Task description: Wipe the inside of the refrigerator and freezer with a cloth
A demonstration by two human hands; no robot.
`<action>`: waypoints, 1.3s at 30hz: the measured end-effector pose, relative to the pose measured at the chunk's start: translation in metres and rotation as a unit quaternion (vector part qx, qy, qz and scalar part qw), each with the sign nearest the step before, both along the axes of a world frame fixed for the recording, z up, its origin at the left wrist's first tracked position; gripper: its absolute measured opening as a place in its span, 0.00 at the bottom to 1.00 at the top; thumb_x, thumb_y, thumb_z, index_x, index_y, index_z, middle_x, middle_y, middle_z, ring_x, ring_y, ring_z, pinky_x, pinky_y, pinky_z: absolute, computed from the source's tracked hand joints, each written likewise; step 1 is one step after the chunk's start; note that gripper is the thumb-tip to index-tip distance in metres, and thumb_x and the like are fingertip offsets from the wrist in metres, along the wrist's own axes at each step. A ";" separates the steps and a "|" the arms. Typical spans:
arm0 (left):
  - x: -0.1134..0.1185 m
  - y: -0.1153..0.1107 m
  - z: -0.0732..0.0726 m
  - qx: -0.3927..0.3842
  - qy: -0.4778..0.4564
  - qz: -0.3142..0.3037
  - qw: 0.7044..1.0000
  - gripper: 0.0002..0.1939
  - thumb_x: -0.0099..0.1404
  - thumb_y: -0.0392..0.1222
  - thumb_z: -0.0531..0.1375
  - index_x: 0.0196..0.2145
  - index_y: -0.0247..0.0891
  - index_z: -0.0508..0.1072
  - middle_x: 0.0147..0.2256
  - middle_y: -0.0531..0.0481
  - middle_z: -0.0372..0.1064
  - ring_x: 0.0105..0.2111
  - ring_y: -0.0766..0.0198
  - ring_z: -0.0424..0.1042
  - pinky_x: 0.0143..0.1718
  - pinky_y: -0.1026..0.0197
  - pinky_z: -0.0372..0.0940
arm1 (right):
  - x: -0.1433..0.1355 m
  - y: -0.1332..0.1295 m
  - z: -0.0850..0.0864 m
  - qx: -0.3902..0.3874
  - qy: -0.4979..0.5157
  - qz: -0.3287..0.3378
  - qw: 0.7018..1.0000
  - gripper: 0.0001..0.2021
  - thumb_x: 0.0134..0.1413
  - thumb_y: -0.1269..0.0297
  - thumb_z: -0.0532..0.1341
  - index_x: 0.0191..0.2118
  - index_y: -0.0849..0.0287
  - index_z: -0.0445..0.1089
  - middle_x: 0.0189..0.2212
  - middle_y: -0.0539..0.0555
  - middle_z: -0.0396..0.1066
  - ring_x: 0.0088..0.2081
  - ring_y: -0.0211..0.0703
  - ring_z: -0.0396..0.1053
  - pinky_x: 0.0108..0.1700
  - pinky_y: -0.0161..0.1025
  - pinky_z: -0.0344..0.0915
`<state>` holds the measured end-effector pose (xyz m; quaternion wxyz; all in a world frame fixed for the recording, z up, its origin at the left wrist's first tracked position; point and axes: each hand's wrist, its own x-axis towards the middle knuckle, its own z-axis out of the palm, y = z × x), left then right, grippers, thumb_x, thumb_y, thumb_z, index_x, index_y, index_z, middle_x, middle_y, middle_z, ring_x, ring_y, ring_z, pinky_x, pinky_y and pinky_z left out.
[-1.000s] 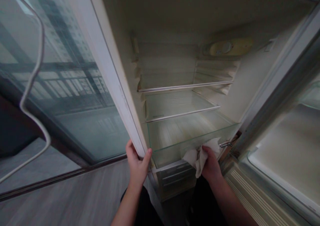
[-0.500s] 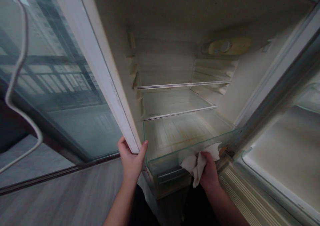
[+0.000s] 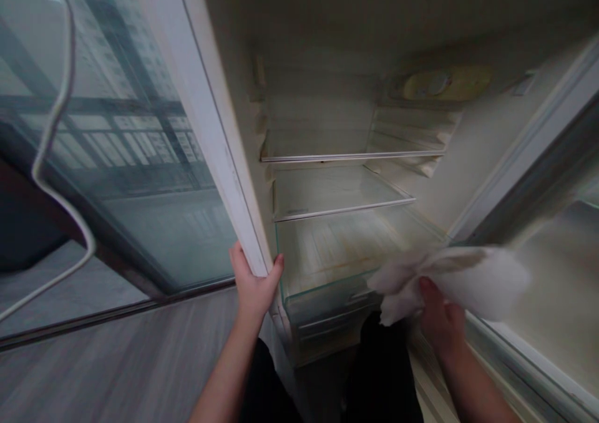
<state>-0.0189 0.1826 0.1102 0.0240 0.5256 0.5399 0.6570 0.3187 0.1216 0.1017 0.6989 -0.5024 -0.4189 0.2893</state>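
Note:
My left hand [image 3: 255, 286] grips the front edge of the fridge's left side wall [image 3: 234, 179], thumb on the inner side and fingers around the outside. A whitish cloth [image 3: 486, 279], blurred by motion and showing a brownish patch, is pinched in my right hand [image 3: 442, 317]. That hand is in front of the right end of the clear drawer [image 3: 327, 307] at the fridge's bottom. Two glass shelves, an upper one [image 3: 350, 157] and a lower one [image 3: 346, 211], sit inside above the drawer. Stains streak the surface beneath the lower shelf.
The open fridge door [image 3: 556, 298] stands at the right. A yellowish thermostat housing [image 3: 449, 85] is on the inner right wall. At the left, a white cable [image 3: 58, 201] hangs before a glass sliding door [image 3: 154, 236]. Grey wood-look floor [image 3: 140, 360] lies below.
My right hand has moved right and away from the drawer front, and the cloth has spread out from its bunched shape. My left hand keeps its hold on the fridge edge.

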 end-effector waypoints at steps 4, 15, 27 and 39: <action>0.000 0.003 -0.005 0.021 0.008 -0.022 1.000 0.37 0.55 0.47 0.68 0.59 0.39 0.61 0.49 0.44 0.65 0.51 0.51 0.68 0.57 0.46 0.63 | -0.001 0.039 0.098 0.054 -0.310 0.103 0.944 0.11 0.44 0.59 0.73 0.33 0.56 0.76 0.36 0.53 0.77 0.50 0.52 0.71 0.66 0.49 0.56; 0.002 -0.001 -0.004 0.028 0.010 -0.059 0.998 0.36 0.58 0.46 0.67 0.61 0.38 0.60 0.52 0.42 0.65 0.53 0.50 0.68 0.57 0.46 0.64 | -0.138 0.160 0.079 -0.100 -0.405 0.666 0.618 0.12 0.37 0.64 0.72 0.32 0.59 0.78 0.24 0.44 0.75 0.23 0.32 0.70 0.26 0.27 0.63; 0.001 -0.001 -0.007 0.040 0.022 -0.053 0.998 0.36 0.59 0.44 0.66 0.62 0.39 0.59 0.54 0.41 0.64 0.55 0.50 0.67 0.59 0.46 0.62 | -0.185 0.233 0.000 0.219 -0.703 0.511 0.444 0.30 0.53 0.52 0.69 0.55 0.69 0.70 0.51 0.72 0.69 0.56 0.63 0.66 0.58 0.57 0.63; 0.001 -0.002 -0.003 0.039 0.035 -0.018 0.998 0.32 0.57 0.43 0.66 0.58 0.38 0.62 0.49 0.43 0.67 0.49 0.51 0.70 0.52 0.49 0.67 | -0.118 0.289 -0.005 0.082 -0.708 0.496 0.496 0.31 0.70 0.57 0.51 0.71 0.71 0.51 0.71 0.72 0.43 0.72 0.58 0.44 0.71 0.53 0.48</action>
